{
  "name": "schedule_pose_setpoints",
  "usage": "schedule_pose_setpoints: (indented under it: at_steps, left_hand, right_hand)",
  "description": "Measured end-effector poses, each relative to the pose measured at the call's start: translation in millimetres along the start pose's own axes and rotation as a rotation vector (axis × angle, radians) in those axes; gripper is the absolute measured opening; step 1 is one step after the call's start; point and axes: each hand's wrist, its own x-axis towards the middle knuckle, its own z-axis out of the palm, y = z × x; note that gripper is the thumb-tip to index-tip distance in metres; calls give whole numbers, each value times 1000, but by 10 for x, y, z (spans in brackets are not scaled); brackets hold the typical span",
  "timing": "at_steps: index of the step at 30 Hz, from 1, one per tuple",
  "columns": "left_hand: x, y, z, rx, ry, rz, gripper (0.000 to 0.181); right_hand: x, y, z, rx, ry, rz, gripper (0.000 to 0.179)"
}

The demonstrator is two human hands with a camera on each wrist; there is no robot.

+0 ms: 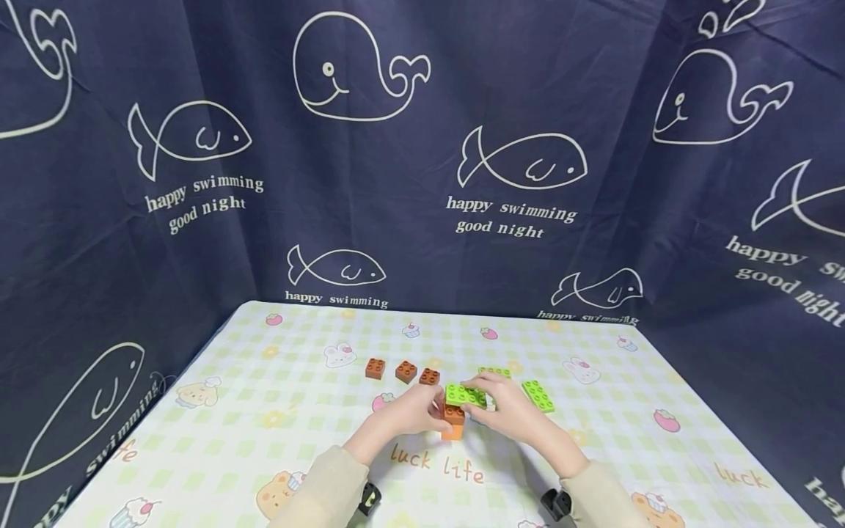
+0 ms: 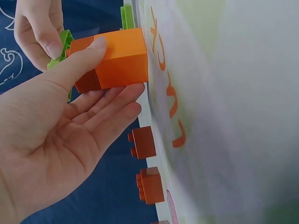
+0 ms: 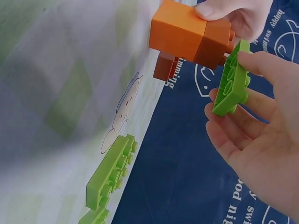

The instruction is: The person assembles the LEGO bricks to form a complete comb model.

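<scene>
From where I stand, the row on the bench (image 1: 317, 418) begins at the left with a brown brick (image 1: 375, 369), then a second brown brick (image 1: 405, 371), set at a slant, and a third brown brick (image 1: 430, 376) just beyond the left hand (image 1: 416, 409).

That hand's grip pinches a small upright stack, thumb on one side and fingers behind: an orange block (image 1: 452, 433) below, a brown block (image 1: 454, 415) on it, studs up. Whether the stack touches the cloth, I can't tell.

Right above the brown block is the green plate (image 1: 455, 395), its long axis running left to right, its left end over the studs and the rest jutting out to the right. The hollow underside faces those studs; whether it touches them is hard to judge. The right hand (image 1: 507, 405) has it, its grip pinching the plate between thumb and fingers.

Behind that hand lies another green plate (image 1: 495, 372), partly hidden, and near it, furthest right, a third green plate (image 1: 538, 396) lies aslant, studs up. I see no container.
</scene>
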Motion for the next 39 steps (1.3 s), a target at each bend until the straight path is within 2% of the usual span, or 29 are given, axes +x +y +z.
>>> schedule_pose_setpoints:
  at_steps: [12, 17, 24, 39]
  left_hand:
    - [3, -5, 5, 12, 3, 6, 26]
    - [6, -3, 8, 13, 7, 10, 25]
    - [0, 12, -4, 12, 8, 3, 26]
    - [1, 7, -7, 10, 7, 22, 26]
  right_hand:
    - [-21, -41, -1, -16, -66, 12, 33]
    - [-25, -31, -3, -3, -72, 33, 33]
    - [-31, -14, -19, 15, -76, -9, 33]
    - [-35, 5, -28, 48, -93, -4, 34]
